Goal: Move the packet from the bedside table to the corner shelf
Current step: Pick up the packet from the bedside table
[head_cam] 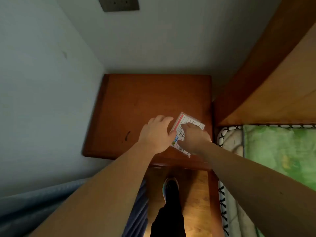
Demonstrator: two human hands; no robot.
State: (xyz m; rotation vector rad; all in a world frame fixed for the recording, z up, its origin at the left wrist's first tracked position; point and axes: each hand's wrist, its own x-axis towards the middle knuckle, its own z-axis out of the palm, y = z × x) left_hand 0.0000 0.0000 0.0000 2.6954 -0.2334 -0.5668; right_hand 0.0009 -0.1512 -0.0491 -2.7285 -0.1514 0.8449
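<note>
The packet [185, 132], a flat white printed sachet with a red band along one edge and small blue and green panels near its lower corner, is lying on the front right part of the bedside table [136, 103], close to the table's front and right edges. It is sitting at an angle to those edges.

The left hand [154, 134] is reaching in palm down, fingers loosely spread and not clenched. Its thumb is touching the left edge of the packet; the fingers are hovering over the bare wood just beside it. Whether the thumb is pressing or merely resting cannot be told.

The right hand [195, 139] is lying over the right half of the packet, fingers curled down onto the printed face and covering part of it. The packet appears to be flat on the wood; whether this hand is gripping it or only pressing on it cannot be told.

The table's brown wooden top is carrying a dark mark [127, 135] toward its left front.

A wooden headboard [266, 69] is rising to the right of the table. Below it, a green blanket [280, 151] is covering the bed. A wall socket plate [119, 3] is showing high on the wall. One dark shoe [171, 186] is standing on the wooden floor in front of the table.
</note>
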